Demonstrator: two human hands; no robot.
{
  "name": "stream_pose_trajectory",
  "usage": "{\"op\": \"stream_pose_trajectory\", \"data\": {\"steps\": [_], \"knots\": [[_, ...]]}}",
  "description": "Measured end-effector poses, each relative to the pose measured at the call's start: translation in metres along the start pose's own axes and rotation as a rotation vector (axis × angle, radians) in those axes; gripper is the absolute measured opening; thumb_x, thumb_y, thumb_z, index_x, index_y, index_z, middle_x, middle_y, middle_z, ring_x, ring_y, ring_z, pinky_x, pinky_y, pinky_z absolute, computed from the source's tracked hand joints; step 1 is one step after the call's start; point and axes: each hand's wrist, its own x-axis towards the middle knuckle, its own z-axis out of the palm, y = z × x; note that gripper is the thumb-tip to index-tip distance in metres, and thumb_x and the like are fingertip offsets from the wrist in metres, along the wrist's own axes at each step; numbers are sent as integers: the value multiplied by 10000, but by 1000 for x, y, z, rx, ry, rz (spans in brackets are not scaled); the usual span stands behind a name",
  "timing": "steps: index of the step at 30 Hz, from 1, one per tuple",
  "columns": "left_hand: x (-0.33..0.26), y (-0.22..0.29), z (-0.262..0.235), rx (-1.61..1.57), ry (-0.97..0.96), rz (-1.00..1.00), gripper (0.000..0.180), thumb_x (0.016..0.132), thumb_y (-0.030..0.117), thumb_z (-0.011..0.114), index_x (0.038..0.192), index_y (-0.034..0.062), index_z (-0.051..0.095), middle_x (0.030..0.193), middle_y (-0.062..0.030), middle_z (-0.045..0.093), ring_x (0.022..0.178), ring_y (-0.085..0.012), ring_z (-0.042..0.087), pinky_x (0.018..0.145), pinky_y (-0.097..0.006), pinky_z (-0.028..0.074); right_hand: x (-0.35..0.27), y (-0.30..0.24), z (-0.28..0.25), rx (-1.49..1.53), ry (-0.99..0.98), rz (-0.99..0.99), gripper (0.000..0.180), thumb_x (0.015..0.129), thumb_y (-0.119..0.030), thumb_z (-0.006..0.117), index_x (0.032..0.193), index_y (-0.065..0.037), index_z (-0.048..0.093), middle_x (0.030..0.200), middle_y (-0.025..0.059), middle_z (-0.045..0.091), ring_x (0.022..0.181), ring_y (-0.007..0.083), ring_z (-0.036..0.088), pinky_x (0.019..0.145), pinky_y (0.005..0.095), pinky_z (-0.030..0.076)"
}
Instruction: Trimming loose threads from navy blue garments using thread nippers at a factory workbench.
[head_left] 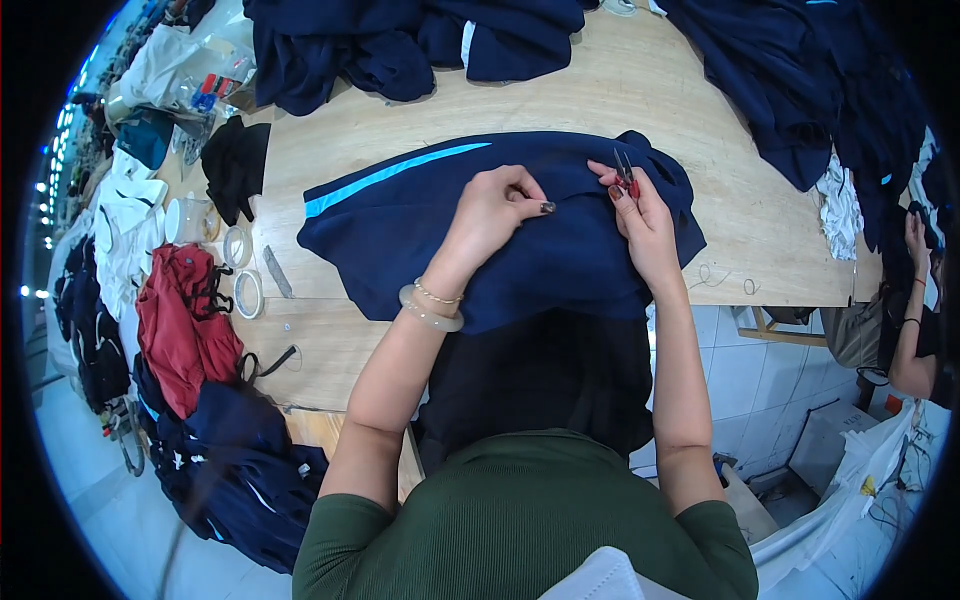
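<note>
Garment (570,255), navy, lies mid-frame below both hands, long axis left to right; left hand (490,210), nearer its middle, pinches fingertips together, contents unclear; right hand (646,215) grips snips (627,178) rightward.

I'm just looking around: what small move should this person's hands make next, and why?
Probably bring the small red-handled snips in the right hand toward the left hand: its thumb and finger look pinched together over the navy garment, while the snips' blades point away from the person, apart from that pinch. Whether a thread is held there is too small to tell.
</note>
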Motion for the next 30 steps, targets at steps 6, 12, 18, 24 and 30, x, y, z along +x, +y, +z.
{"op": "stream_pose_trajectory", "data": {"steps": [6,12,18,24,30], "knots": [[-8,-12,8,-461,183,68,49,852,-32,633,852,4,600,786,-23,650,708,-57,595,627,-183,481,-3,-19,2,52,-54,54,208,987,-151,481,1066,5,593,862,-6,611,612,43,435,563,197,366],[-10,-13,13,-668,285,65,264,845,-33,651,1076,20,534,821,-22,646,738,-47,585,639,-174,463,-9,-54,15,-432,13,-206,263,796,-146,724,1021,-35,646,776,67,584,723,187,587,683,255,457],[-10,-8,11,-726,303,-11,363,845,-8,668,1163,30,496,817,-14,647,734,-42,571,630,-166,429,-2,-59,16,-663,-7,-116,174,797,-169,714,853,-32,620,787,93,647,741,237,638,659,328,480],[-9,-9,11,-732,306,-18,425,846,18,678,1223,33,481,811,-11,646,738,-41,568,638,-173,421,11,-63,23,-764,-82,-144,171,782,-170,716,834,-32,629,777,104,648,734,269,629,650,363,471],[-11,-6,11,-735,295,-20,445,858,10,664,1255,25,463,805,9,639,732,-21,547,626,-155,390,16,-63,27,-778,-124,-132,182,776,-185,716,820,-30,631,753,112,643,737,277,628,653,379,467]]}}
